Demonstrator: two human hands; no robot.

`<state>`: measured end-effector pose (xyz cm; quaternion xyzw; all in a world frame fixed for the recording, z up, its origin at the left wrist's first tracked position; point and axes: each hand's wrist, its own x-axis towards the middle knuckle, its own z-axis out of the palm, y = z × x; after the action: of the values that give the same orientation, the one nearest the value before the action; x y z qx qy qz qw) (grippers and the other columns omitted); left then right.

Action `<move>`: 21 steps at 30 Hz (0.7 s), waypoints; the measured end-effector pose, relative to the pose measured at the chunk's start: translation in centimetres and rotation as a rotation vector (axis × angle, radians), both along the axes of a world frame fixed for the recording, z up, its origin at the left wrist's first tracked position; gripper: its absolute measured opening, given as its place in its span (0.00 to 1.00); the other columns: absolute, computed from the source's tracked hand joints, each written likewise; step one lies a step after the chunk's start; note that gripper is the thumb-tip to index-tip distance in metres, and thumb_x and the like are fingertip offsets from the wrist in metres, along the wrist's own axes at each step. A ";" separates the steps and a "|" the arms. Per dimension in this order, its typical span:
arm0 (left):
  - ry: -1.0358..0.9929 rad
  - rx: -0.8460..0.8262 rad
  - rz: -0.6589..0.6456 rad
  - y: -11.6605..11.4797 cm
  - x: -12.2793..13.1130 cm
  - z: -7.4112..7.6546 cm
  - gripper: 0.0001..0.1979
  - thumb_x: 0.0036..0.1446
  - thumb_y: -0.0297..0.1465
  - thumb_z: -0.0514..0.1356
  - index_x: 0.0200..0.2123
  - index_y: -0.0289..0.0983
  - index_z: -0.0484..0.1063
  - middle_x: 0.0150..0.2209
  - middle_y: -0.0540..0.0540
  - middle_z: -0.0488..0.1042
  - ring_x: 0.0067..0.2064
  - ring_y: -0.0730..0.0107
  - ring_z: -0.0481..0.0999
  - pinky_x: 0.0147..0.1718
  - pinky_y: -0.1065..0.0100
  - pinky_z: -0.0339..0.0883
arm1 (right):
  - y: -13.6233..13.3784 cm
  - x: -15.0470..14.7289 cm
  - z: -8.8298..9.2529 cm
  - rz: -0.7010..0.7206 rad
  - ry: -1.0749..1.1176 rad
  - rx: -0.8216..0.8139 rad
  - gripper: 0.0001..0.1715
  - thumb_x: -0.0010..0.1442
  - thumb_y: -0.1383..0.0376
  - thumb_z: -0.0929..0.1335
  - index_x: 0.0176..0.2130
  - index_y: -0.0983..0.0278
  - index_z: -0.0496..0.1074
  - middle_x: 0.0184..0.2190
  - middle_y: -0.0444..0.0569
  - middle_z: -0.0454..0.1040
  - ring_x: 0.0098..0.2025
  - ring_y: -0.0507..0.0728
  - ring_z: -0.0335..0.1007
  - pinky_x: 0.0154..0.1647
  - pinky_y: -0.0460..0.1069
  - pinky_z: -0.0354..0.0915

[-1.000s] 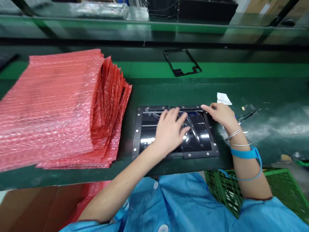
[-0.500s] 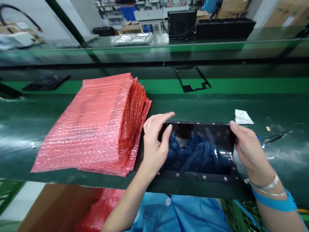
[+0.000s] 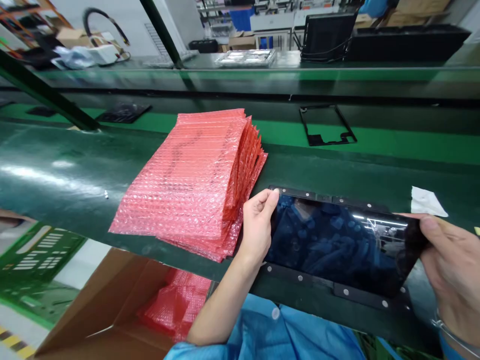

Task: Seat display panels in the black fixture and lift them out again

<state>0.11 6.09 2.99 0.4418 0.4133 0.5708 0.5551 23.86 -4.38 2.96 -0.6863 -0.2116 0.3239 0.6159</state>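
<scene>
A glossy black display screen [image 3: 345,245] lies between my two hands, reflecting blue clothing and lights. My right hand [image 3: 450,260] grips its right end, thumb on the face and fingers behind. At the upper left corner, my left hand [image 3: 258,215] is closed with thumb and fingers pinched on the edge. Beneath the screen, a dark holder [image 3: 365,297] with round silver dots shows along both long sides. The screen's right end looks raised above it. Just left of my left hand is a stack of red bubble-wrap bags [image 3: 187,175].
A black rectangular frame [image 3: 313,139] lies on the green strip behind. A scrap of white paper [image 3: 427,201] is at the right. Below the bench edge stand a cardboard box [image 3: 123,295] with red bubble wrap [image 3: 178,305] and a green crate [image 3: 41,255].
My left hand has closed from spread fingers to a pinch at the screen's corner. The screen's right end now tilts up in my right hand. The view has swung left.
</scene>
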 end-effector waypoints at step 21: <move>-0.121 -0.142 0.253 2.4 -1.0 -1.3 0.17 0.37 0.40 0.75 0.24 0.37 0.76 0.25 0.54 0.74 0.30 0.75 0.69 0.35 0.72 0.64 | -5.3 0.9 -1.9 0.462 -0.202 -0.016 0.18 0.51 0.48 0.75 0.31 0.60 0.81 0.27 0.48 0.78 0.27 0.57 0.71 0.33 0.50 0.72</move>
<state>-0.85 8.49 1.73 0.3103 0.4709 0.6312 0.5325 24.74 -9.64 1.07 -0.6535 -0.4205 0.3875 0.4959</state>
